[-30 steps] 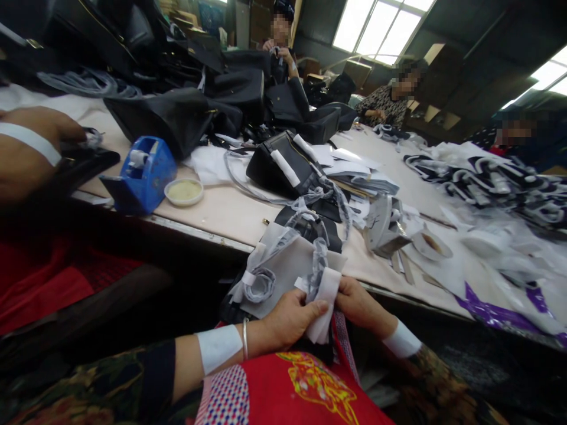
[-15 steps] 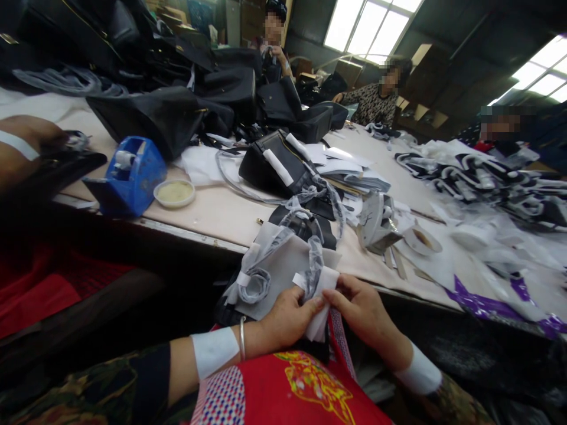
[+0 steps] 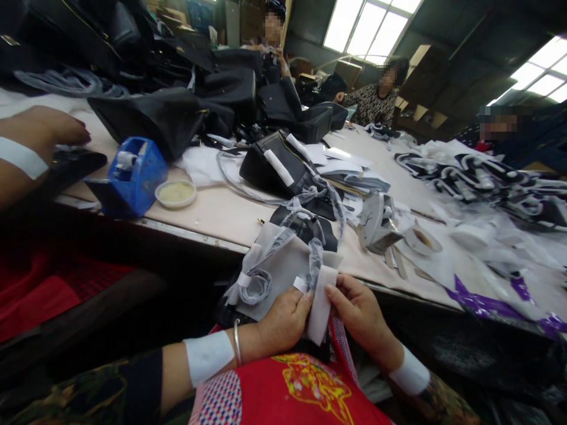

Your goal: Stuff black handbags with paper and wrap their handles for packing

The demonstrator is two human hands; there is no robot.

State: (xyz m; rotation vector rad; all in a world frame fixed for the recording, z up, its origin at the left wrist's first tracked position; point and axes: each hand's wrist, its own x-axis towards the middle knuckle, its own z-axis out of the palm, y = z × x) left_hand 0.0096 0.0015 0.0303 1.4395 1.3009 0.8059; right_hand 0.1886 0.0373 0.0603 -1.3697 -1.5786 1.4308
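In the head view, a black handbag [image 3: 230, 313] leans between my lap and the table edge, a pale sheet [image 3: 283, 265] over its front. Plastic film covers its strap [image 3: 315, 262], and a coiled wrapped end [image 3: 256, 287] lies at the left. My right hand [image 3: 365, 316] pinches a white padding strip [image 3: 322, 304] between thumb and fingers. My left hand [image 3: 286, 319] is closed at the strap's lower end, its thumb beside the strip's left edge; its fingertips are partly hidden. A small white tab [image 3: 299, 284] sticks out above the left fingers.
A blue tape dispenser [image 3: 135, 177] and a dish of pale paste [image 3: 176, 193] stand left. A grey dispenser [image 3: 378, 221] and a tape roll [image 3: 423, 239] lie right. Black bags [image 3: 230, 91] are heaped behind. A co-worker's hand [image 3: 48, 127] is at far left; other people sit opposite.
My left thumb has drawn back left off the white strip, which now shows more of its face. The co-worker's hand at the left has moved up and right.
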